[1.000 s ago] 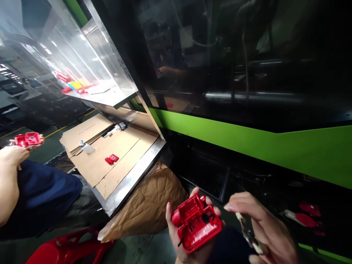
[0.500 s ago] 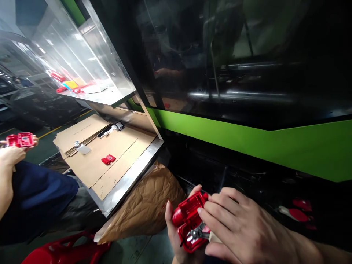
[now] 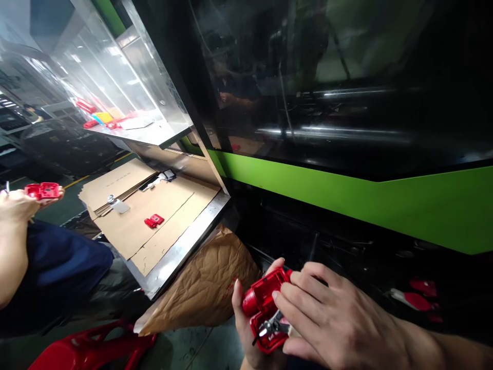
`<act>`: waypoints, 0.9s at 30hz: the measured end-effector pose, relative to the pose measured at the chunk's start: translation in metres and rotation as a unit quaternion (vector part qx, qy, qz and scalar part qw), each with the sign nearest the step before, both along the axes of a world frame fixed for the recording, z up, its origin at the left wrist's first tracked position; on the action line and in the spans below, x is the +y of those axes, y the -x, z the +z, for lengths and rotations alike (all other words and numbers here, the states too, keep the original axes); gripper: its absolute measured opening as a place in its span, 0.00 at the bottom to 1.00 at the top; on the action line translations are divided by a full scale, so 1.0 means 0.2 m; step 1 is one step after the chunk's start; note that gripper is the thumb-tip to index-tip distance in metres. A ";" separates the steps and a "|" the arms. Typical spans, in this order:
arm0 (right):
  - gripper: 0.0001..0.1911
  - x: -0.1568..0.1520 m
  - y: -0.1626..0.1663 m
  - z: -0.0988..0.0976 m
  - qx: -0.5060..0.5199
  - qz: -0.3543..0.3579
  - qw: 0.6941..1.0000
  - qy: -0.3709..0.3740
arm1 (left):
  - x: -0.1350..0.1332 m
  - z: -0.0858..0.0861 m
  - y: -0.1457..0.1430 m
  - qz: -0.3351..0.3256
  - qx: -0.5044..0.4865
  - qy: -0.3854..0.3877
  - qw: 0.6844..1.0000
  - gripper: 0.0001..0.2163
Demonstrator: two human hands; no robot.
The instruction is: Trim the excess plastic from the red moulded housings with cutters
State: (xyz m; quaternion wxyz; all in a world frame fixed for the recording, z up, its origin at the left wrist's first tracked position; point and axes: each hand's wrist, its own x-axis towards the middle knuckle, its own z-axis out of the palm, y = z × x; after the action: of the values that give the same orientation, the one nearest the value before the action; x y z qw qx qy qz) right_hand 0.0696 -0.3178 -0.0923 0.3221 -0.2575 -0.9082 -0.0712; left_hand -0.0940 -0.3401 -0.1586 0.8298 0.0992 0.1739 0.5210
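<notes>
A red plastic case (image 3: 267,293) lies opened out, its hollow inside facing up, in my left hand (image 3: 249,352). The thumb and fingers of that hand grip the case from below and along its sides. Over it comes my right hand (image 3: 331,313), closed around a pair of cutting pliers (image 3: 272,326) with pale handles. The metal jaws lie over the lower half of the case. My right fingertips touch the upper right edge of the case; the fingers hide most of the plier handles.
Left, a co-worker's hands (image 3: 19,205) hold a similar red case (image 3: 43,190). A cardboard-covered table (image 3: 173,205) bears a small red case (image 3: 154,221). A brown paper bag (image 3: 208,282) stands below it, near a red stool (image 3: 88,347). A black and green machine (image 3: 308,187) rises ahead.
My hands, the case and the pliers have barely moved. The co-worker's hands and red case have shifted a little to the right, and the view has turned slightly.
</notes>
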 end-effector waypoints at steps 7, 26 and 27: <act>0.15 -0.01 -0.01 0.00 0.015 0.002 1.000 0.016 | 0.00 0.00 -0.01 -0.008 0.008 -0.006 1.000 0.33; 0.08 0.01 -0.05 -0.01 -0.018 0.058 0.997 0.039 | -0.04 0.08 -0.12 0.014 -0.071 0.152 0.986 0.36; 0.09 0.01 -0.07 -0.02 -0.030 0.057 0.997 0.032 | -0.04 0.07 -0.12 0.022 -0.066 0.150 0.986 0.35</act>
State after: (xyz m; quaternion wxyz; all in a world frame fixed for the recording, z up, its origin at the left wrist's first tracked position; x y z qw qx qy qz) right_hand 0.0830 -0.3151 -0.0972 0.2900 -0.2135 -0.9324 -0.0308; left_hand -0.0701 -0.3478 -0.1437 0.8334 -0.0643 0.1972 0.5122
